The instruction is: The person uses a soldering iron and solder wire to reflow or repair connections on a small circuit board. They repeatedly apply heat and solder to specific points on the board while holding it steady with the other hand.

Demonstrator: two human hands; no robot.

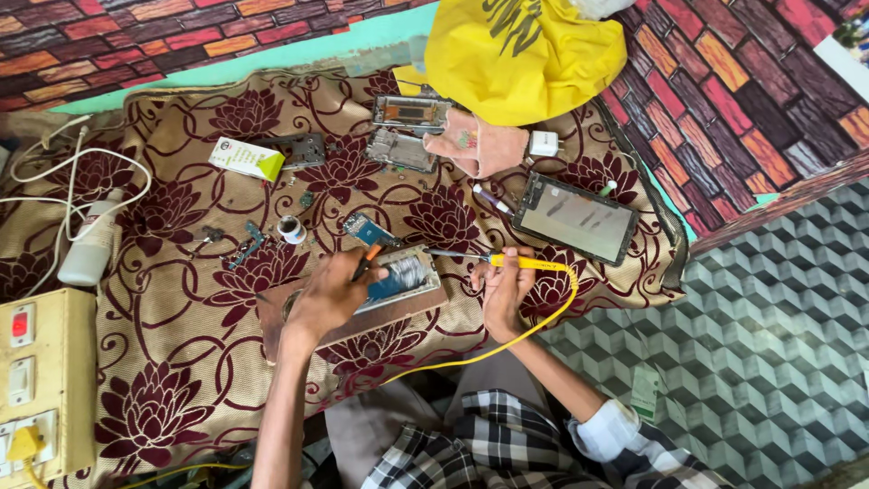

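My left hand rests on an opened phone body lying on a wooden board, pinching a small orange-handled tool against it. A yellow-handled soldering iron is gripped in my right hand, its metal tip pointing left at the phone's upper right edge. The iron's yellow cord loops down toward my lap. A blue circuit board lies just above my left hand.
A patterned brown and maroon cloth covers the work surface. On it lie a phone screen, phone frames, a white charger, a small box, a solder reel. Yellow bag at the back, switchboard and white bottle at left.
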